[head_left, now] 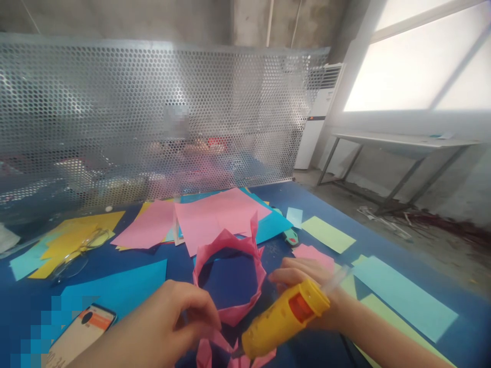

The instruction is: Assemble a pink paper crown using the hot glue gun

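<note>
A ring of folded pink paper (230, 244) with pointed peaks stands on the blue table in front of me. Below it, my left hand (187, 312) is closed, thumb and fingers pinching a folded pink paper piece (217, 337). My right hand (307, 278) is wrapped round a yellow glue gun (282, 322), its body hiding part of that hand. A clear glue stick (337, 278) pokes out of its back end. The gun's nozzle points down and left, close to the pink pieces near my left fingers; whether it touches them I cannot tell.
Pink sheets (215, 214) and blue paper lie behind the ring. Glasses (72, 260) rest by yellow paper at left, a phone (84, 332) nearer. Pale green and light blue strips (406, 296) are at right. A perforated metal screen (153, 122) borders the table's far side.
</note>
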Demonstrator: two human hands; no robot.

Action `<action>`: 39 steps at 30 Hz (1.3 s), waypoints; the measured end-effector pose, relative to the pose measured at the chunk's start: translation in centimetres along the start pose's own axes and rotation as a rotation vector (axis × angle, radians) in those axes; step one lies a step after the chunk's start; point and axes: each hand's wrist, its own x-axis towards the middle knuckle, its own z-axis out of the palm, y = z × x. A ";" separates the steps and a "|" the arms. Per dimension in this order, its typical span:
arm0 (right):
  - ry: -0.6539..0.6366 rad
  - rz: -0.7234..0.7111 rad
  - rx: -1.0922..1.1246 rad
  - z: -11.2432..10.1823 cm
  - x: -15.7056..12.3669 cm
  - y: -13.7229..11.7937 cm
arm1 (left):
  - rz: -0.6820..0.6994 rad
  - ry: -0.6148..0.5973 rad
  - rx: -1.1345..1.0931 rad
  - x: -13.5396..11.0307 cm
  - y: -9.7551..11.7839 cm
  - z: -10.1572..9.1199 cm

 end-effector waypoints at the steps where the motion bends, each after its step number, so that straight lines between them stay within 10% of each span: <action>1: -0.003 0.001 0.002 0.1 0.0 0.0 | -0.002 0.004 0.006 0.0 -0.1 -0.1; 25: -0.025 0.034 0.057 0.5 -0.2 -0.4 | 0.076 -0.044 -0.047 0.2 -1.2 1.5; 39: -0.064 -0.033 -0.003 0.2 0.2 -0.2 | 0.160 0.256 -0.026 1.3 -2.6 -1.2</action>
